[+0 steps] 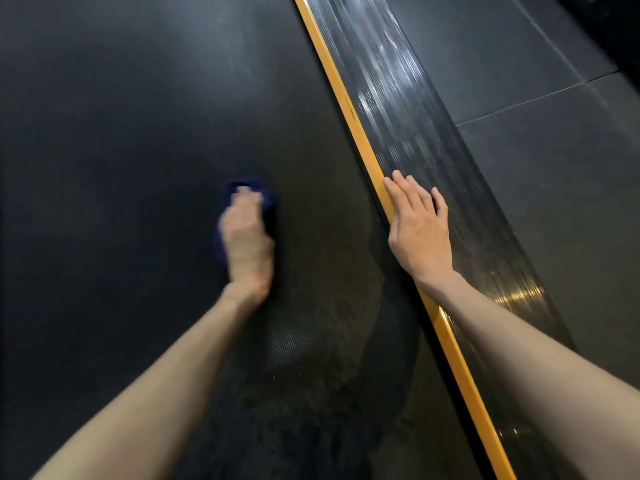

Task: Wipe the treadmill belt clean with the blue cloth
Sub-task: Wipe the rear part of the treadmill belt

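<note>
Pressing cloth (269,206) onto middle of belt (121,133) with left hand (247,237), too blurry to tell gripping or flat. Resting right hand (417,233) flat, fingers straight, across yellow strip (345,98) and side rail (408,109).

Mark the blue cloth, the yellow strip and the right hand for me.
blue cloth (269,206): head view, the uncovered right edge of the fabric.
yellow strip (348,105): head view, its upper stretch along the belt's edge.
right hand (419,233): head view, the back of the hand.
</note>
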The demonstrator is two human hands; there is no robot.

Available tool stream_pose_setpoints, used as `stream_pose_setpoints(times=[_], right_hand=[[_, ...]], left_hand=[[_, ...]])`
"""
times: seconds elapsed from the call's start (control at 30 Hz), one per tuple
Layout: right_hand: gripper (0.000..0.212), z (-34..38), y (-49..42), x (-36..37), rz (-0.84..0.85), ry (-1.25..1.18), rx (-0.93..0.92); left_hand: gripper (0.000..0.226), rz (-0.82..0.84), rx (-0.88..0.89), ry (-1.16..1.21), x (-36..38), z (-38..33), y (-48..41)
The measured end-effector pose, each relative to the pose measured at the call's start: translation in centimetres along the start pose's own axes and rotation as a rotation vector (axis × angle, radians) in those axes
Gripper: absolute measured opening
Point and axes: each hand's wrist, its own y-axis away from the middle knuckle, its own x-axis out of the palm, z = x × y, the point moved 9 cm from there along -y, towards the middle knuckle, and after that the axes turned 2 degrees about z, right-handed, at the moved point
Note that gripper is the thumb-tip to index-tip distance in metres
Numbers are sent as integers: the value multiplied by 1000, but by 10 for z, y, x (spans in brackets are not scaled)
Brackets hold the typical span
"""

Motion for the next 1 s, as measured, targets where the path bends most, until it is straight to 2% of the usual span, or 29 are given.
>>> stream_pose_setpoints(times=[0.13, 0.17, 0.23, 0.3, 0.37, 0.43, 0.5, 0.53, 0.57, 0.63, 0.7, 0.8, 0.83, 0.87, 0.93, 1.0], right_hand=[[46, -1, 1, -1, -7, -1, -24], [46, -1, 1, -2, -6, -8, -33], [45, -3, 1, -3, 0, -39, -30], [46, -3, 1, -3, -1, -46, -11], [48, -2, 0, -2, 0, -31, -4], [48, 0, -1, -2, 2, -10, -9], [47, -2, -2, 0, 27, -1, -10], [48, -1, -2, 1, 38, 5, -14], [48, -1, -3, 2, 45, 9, -19], [50, -2, -4, 3, 63, -11, -28], [51, -3, -6, 2, 102, -52, -48], [51, -4, -3, -6, 132, -16, -109], [53, -1, 2, -14, 90, 37, -123], [54, 2, 10, -23, 36, 74, -122], [54, 5, 34, -31, -3, 95, -92], [52, -4, 60, -21, 68, 82, -18]], left_hand=[[57, 251, 439, 65, 35, -122, 66], [58, 289, 527, 51, 34, -129, 73], [54, 248, 680, -35, 21, -113, 63], [45, 163, 613, -69, 7, -59, 31], [47, 78, 413, -74, -13, 8, 0], [49, 63, 168, -14, -30, 53, -16], [49, -10, -66, 37, -33, 56, -17], [47, -48, -102, 53, -35, 38, -12], [44, -45, -58, 74, -29, 10, -3], [39, 73, 181, 139, -4, -63, 40], [43, 204, 428, 178, 18, -115, 100], [49, 268, 697, 128, 30, -119, 120], [47, 247, 693, 150, 27, -106, 107], [47, 231, 602, 206, 19, -85, 86], [50, 155, 288, 311, -4, -28, 48], [45, 126, 40, 361, -22, 22, 38]])
